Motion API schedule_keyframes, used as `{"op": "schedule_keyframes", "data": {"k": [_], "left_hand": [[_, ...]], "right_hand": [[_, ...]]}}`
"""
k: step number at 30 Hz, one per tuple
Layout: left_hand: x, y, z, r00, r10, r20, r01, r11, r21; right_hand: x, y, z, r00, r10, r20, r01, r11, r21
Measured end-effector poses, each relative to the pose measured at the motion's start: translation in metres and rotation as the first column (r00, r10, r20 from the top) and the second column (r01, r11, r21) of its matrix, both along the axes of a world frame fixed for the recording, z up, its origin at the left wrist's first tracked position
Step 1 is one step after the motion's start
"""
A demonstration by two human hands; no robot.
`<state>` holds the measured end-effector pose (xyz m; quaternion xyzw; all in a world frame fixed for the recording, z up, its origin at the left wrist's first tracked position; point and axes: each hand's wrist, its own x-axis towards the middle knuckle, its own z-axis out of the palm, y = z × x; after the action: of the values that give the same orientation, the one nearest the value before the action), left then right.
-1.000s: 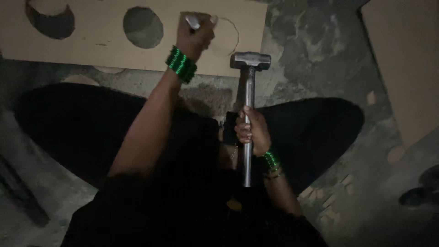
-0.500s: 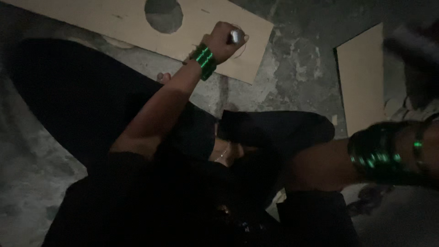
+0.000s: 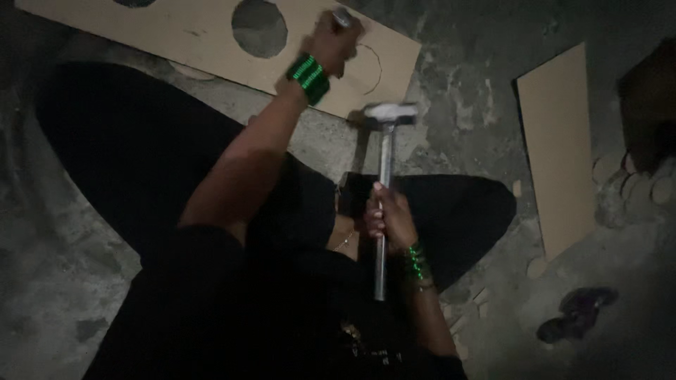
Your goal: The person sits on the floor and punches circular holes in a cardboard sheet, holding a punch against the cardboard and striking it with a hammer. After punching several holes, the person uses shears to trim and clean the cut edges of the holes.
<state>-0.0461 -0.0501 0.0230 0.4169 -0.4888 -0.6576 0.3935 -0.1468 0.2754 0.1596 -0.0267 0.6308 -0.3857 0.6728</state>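
My left hand [image 3: 336,41] is stretched forward and closed around a small metal punch [image 3: 343,15] that stands on a long tan board [image 3: 204,39]. The board has a round hole [image 3: 259,27] cut in it and a drawn circle [image 3: 372,67] just right of my hand. My right hand [image 3: 389,217] grips the metal handle of a hammer [image 3: 386,169]. The hammer head [image 3: 389,112] hangs low over the board's near right corner, below the punch. Green bangles sit on both wrists.
I sit on a rough concrete floor with dark-clothed legs spread. A second tan board [image 3: 560,141] lies at the right. Round cut-out discs [image 3: 634,179] are piled at the far right, small wood scraps [image 3: 479,299] and a dark object [image 3: 577,313] lie lower right.
Half a second ago my right arm was swung up and out to the right with the hammer blurred; now it is back down, hammer head near the board. My left hand stayed on the punch.
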Motion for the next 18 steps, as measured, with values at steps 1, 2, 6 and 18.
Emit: {"op": "schedule_keyframes", "data": {"k": [1,2,6,18], "left_hand": [[0.007,-0.003,-0.001,0.987,0.004,-0.162,0.003,0.999,0.042],[0.013,-0.006,0.002,0.948,0.017,-0.317,0.013,0.996,0.093],[0.018,0.004,-0.001,0.834,0.093,-0.544,-0.007,0.988,0.157],[0.0,0.058,0.033,0.978,-0.046,0.204,0.123,0.916,-0.383]], "right_hand": [[0.002,0.002,-0.01,0.995,-0.008,0.102,0.008,1.0,0.006],[0.004,0.003,-0.019,0.979,-0.02,0.204,0.017,1.0,0.019],[0.003,0.011,-0.041,0.983,-0.002,0.185,-0.004,0.999,0.033],[-0.02,0.022,-0.013,0.917,-0.083,-0.391,-0.133,0.859,-0.495]]}}
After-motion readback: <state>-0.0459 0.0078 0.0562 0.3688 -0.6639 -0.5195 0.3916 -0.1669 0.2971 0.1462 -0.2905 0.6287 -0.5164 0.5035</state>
